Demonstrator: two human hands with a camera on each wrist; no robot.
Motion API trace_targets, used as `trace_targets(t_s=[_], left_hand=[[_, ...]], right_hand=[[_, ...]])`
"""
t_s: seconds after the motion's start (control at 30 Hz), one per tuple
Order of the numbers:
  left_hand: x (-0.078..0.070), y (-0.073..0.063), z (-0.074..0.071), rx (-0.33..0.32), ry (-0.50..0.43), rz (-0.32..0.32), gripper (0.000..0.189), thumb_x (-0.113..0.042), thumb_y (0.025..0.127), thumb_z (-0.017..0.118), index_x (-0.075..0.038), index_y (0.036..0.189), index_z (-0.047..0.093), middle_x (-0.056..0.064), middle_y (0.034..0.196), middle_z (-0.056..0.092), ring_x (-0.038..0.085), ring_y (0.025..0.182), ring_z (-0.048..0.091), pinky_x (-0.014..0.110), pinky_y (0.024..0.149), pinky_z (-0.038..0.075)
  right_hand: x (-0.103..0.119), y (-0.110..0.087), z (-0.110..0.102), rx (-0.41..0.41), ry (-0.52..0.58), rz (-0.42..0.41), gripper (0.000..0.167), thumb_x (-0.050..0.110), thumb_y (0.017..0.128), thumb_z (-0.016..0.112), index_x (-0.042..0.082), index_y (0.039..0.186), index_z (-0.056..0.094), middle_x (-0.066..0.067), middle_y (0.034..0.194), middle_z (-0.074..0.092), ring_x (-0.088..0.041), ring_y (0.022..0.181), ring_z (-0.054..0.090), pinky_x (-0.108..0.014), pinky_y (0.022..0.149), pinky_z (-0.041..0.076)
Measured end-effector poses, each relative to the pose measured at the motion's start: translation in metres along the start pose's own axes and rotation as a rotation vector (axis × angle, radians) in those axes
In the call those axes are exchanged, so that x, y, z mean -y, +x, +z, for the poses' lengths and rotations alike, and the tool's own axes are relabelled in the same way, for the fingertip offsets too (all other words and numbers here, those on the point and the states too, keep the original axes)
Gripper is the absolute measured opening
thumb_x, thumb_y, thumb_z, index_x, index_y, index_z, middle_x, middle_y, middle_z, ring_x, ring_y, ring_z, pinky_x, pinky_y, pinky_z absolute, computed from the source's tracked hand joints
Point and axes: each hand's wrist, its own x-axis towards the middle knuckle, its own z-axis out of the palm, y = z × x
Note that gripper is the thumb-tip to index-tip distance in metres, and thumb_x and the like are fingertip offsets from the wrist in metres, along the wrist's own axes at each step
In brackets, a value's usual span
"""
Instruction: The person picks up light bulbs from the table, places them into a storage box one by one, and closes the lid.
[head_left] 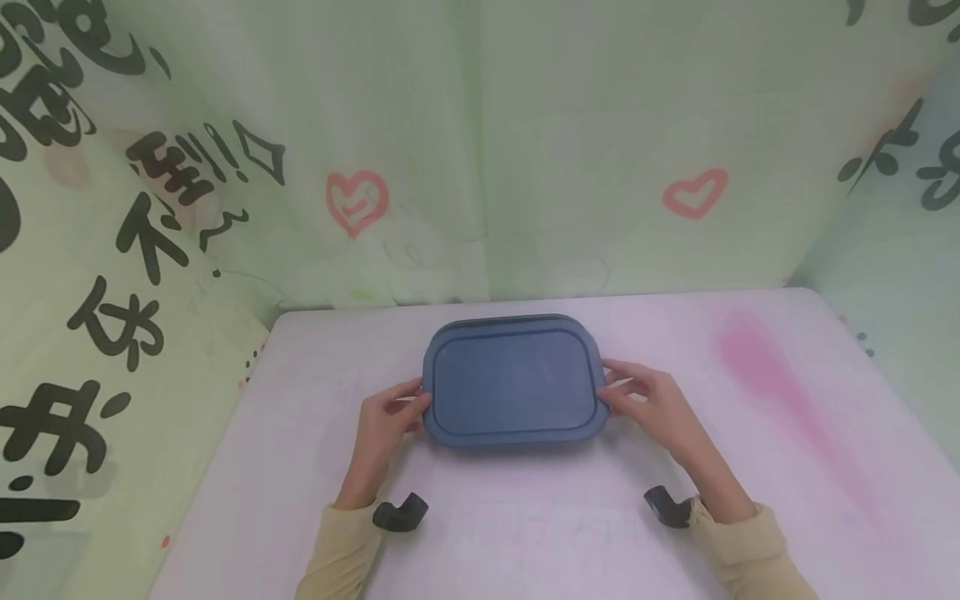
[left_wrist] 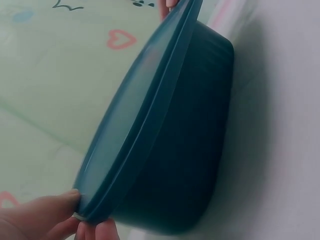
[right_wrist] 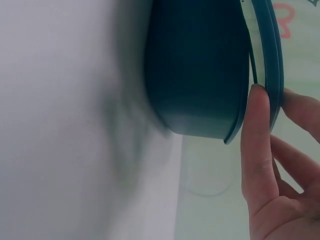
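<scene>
A blue rectangular lid [head_left: 517, 383] with rounded corners lies over a deep blue container [left_wrist: 185, 130] on the table. At its left end, my left hand [head_left: 381, 429] pinches the lid's edge between thumb and fingers. My right hand [head_left: 663, 408] pinches the opposite edge. The right wrist view shows a gap between the lid [right_wrist: 272, 55] and the container's rim [right_wrist: 239, 117] there, so the right side is raised. Near the left hand, lid and container look close together in the left wrist view. The inside of the container is hidden.
The pale table [head_left: 525, 533] has a pink stain [head_left: 765, 367] on its right part. Behind it hangs a light green curtain [head_left: 570, 125] with heart drawings. Dark lettering covers the side walls. Each wrist carries a small black device [head_left: 401, 513] near a beige sleeve [head_left: 341, 550].
</scene>
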Motion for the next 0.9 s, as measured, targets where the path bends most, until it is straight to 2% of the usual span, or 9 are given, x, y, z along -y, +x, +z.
trace_targets(t_s=[0.37,0.6,0.9], left_hand=[[-0.01,0.016,0.003,-0.001,-0.012,0.008,0.038,-0.012,0.088,0.075,-0.002,0.125,0.068,0.018,0.115,0.067,0.01,0.085,0.068,0.028,0.069,0.057],[-0.013,0.023,0.004,0.011,-0.03,0.022,0.043,-0.014,0.088,0.075,0.0,0.128,0.065,0.019,0.117,0.065,0.008,0.084,0.066,0.025,0.067,0.056],[-0.016,0.03,0.004,0.008,-0.02,0.005,0.04,-0.015,0.089,0.074,-0.002,0.127,0.066,0.017,0.116,0.065,0.008,0.085,0.065,0.031,0.072,0.058]], right_hand=[[-0.002,0.013,0.0,-0.007,-0.02,0.03,0.054,0.013,0.092,0.07,-0.006,0.139,0.051,-0.023,0.113,0.067,-0.018,0.083,0.072,-0.022,0.072,0.052],[-0.003,0.02,-0.001,-0.014,-0.025,0.021,0.054,0.013,0.093,0.069,-0.006,0.139,0.051,-0.024,0.113,0.066,-0.018,0.082,0.072,-0.021,0.073,0.051],[-0.006,0.029,-0.001,-0.029,-0.032,0.027,0.053,0.014,0.093,0.069,-0.004,0.14,0.052,-0.024,0.114,0.067,-0.022,0.088,0.071,-0.021,0.073,0.05]])
